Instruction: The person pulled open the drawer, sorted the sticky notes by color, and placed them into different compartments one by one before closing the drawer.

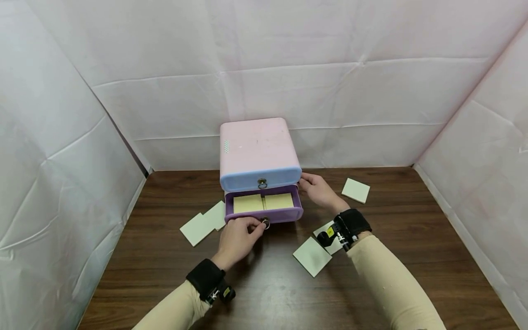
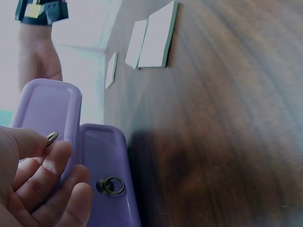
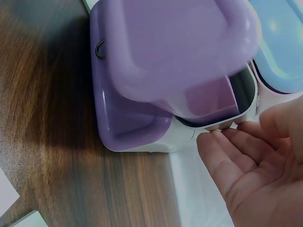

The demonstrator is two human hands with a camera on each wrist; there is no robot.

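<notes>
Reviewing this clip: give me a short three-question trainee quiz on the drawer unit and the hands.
1. True or false: the purple drawer is pulled partly out.
2. What does the left hand pinch? A) a sticky-note pad B) the drawer's ring pull C) the blue drawer
3. Fill in: the right hand rests with straight fingers against the ___ side of the drawer unit.

Key: 1 true; 2 B; 3 right.
</notes>
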